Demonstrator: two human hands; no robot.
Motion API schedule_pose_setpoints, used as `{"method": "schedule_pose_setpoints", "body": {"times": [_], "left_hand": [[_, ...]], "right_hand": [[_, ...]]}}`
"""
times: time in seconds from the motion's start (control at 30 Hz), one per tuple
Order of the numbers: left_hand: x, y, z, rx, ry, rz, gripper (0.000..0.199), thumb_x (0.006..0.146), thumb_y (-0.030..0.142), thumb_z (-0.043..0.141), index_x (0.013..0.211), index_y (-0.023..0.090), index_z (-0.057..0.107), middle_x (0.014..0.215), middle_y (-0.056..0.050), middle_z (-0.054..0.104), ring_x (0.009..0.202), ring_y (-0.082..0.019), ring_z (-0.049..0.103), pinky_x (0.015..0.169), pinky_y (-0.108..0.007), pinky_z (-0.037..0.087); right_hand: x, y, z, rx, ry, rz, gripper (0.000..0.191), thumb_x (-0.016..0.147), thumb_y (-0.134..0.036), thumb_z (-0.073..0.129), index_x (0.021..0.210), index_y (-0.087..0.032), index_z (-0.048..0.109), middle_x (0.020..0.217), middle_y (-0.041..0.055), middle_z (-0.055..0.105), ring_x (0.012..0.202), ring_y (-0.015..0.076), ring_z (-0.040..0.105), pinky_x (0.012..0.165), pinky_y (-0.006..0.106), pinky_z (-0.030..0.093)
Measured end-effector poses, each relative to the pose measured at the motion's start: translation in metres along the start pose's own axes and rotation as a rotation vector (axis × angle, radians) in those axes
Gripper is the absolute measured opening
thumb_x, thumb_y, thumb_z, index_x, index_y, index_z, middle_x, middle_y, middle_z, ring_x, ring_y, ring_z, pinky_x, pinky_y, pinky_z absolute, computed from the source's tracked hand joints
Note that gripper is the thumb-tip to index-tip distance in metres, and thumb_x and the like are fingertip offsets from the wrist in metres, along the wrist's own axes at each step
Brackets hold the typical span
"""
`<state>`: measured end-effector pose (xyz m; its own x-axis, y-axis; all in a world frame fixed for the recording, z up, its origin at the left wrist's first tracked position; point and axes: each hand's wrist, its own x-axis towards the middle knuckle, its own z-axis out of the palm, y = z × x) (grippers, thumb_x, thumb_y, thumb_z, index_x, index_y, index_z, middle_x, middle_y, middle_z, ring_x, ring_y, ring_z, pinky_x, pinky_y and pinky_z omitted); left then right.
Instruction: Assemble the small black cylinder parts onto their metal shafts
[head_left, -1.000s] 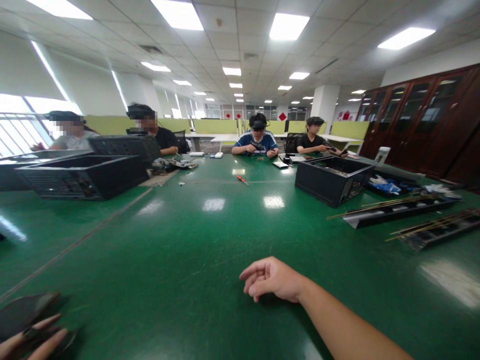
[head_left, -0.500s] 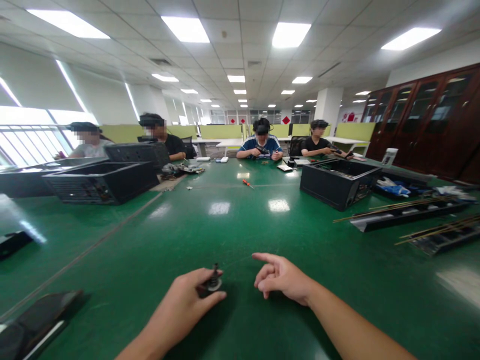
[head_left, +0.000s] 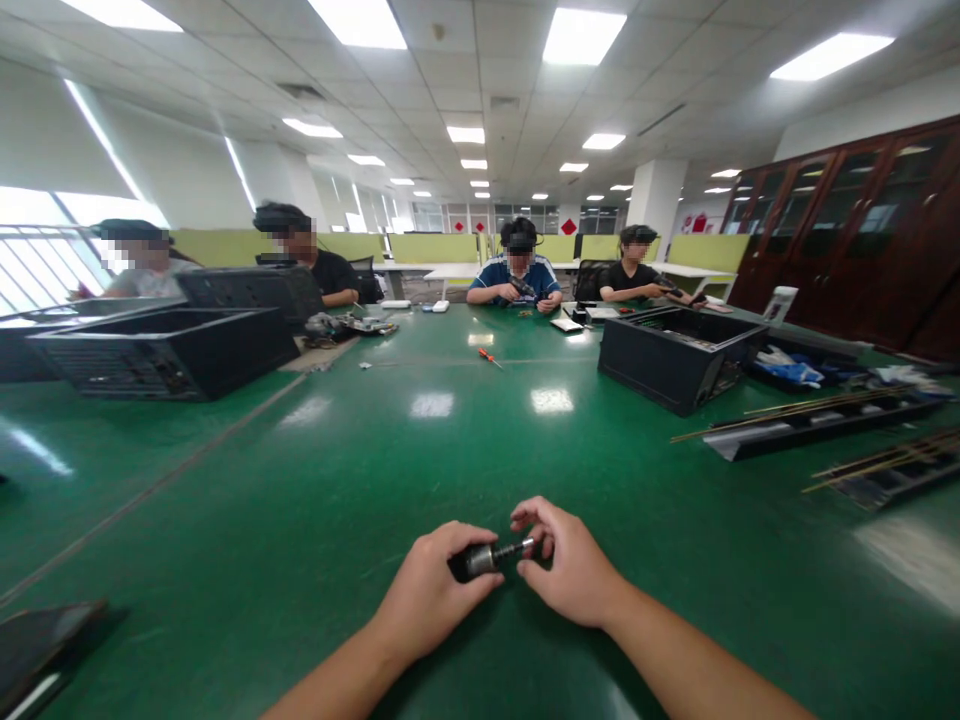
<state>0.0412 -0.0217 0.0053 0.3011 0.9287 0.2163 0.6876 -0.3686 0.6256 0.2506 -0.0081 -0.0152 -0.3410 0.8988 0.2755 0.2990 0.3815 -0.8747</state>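
Observation:
Near the bottom middle, my left hand is closed round a small dark cylindrical part with a metallic collar. A thin dark shaft with a bright silver tip sticks out of it to the right. The tip reaches between the curled fingers and thumb of my right hand. Those fingers are bent but apart, and whether they touch the tip is hard to tell. Both hands are just above the green tabletop.
An orange screwdriver lies mid-table. Black computer cases stand left and right. Metal strips with thin rods lie at the right. A dark flat object is at lower left. Several people sit across the table.
My left hand has moved right and turned, so the part now points right instead of up. My right hand's extended index finger has curled in beside the tip. The view has shifted slightly.

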Motion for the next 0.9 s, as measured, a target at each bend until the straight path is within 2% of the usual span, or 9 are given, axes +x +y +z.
{"method": "schedule_pose_setpoints", "body": {"times": [0.13,0.23,0.4,0.53,0.77,0.9], "left_hand": [[0.0016,0.0024,0.0031,-0.025,-0.002,-0.01,0.042,0.068,0.02,0.075,0.109,0.027,0.069,0.096,-0.001,0.073,0.092,-0.02,0.067,0.086,-0.032,0.05],[0.0025,0.0012,0.0045,-0.061,0.017,-0.043,0.052,0.066,0.017,0.076,0.116,0.026,0.064,0.098,-0.001,0.073,0.093,-0.021,0.068,0.09,-0.033,0.051],[0.0026,-0.0033,0.005,-0.103,0.012,-0.051,0.045,0.066,0.018,0.076,0.109,0.025,0.065,0.1,-0.001,0.073,0.094,-0.021,0.068,0.088,-0.032,0.052],[0.0021,-0.0045,0.0042,-0.1,0.018,-0.044,0.042,0.067,0.018,0.076,0.107,0.026,0.066,0.1,-0.001,0.072,0.093,-0.02,0.068,0.086,-0.031,0.052],[0.003,0.0006,-0.0015,-0.071,0.014,-0.043,0.024,0.07,0.022,0.076,0.094,0.024,0.072,0.088,-0.001,0.071,0.085,-0.02,0.066,0.079,-0.031,0.05],[0.004,-0.0004,-0.0033,-0.081,0.044,-0.051,0.024,0.07,0.022,0.076,0.094,0.024,0.072,0.087,-0.001,0.07,0.083,-0.019,0.066,0.076,-0.03,0.05]], "right_hand": [[0.0006,-0.0013,-0.0001,-0.078,-0.024,-0.017,0.028,0.068,-0.011,0.066,0.094,-0.02,0.067,0.083,0.0002,0.067,0.069,0.014,0.058,0.066,0.025,0.043],[0.0007,0.0004,0.0019,-0.079,-0.055,0.004,0.025,0.07,-0.014,0.068,0.094,-0.021,0.072,0.08,0.0006,0.069,0.065,0.0138,0.058,0.063,0.025,0.042],[0.0026,-0.001,0.0026,-0.081,-0.059,0.014,0.022,0.073,-0.021,0.072,0.094,-0.022,0.077,0.081,0.0026,0.072,0.069,0.016,0.061,0.065,0.026,0.041],[0.0047,-0.0031,0.0025,-0.068,-0.065,0.01,0.02,0.073,-0.019,0.073,0.092,-0.023,0.078,0.082,0.0026,0.072,0.073,0.0166,0.063,0.068,0.027,0.042],[0.0068,-0.0018,0.0054,-0.011,-0.04,0.055,0.022,0.066,-0.014,0.075,0.086,-0.022,0.077,0.076,-0.0005,0.071,0.067,0.0141,0.06,0.063,0.024,0.041],[0.0096,-0.0025,0.0039,0.018,-0.032,0.087,0.019,0.066,-0.015,0.075,0.084,-0.02,0.077,0.074,0.0002,0.07,0.066,0.0139,0.058,0.061,0.023,0.04]]}}
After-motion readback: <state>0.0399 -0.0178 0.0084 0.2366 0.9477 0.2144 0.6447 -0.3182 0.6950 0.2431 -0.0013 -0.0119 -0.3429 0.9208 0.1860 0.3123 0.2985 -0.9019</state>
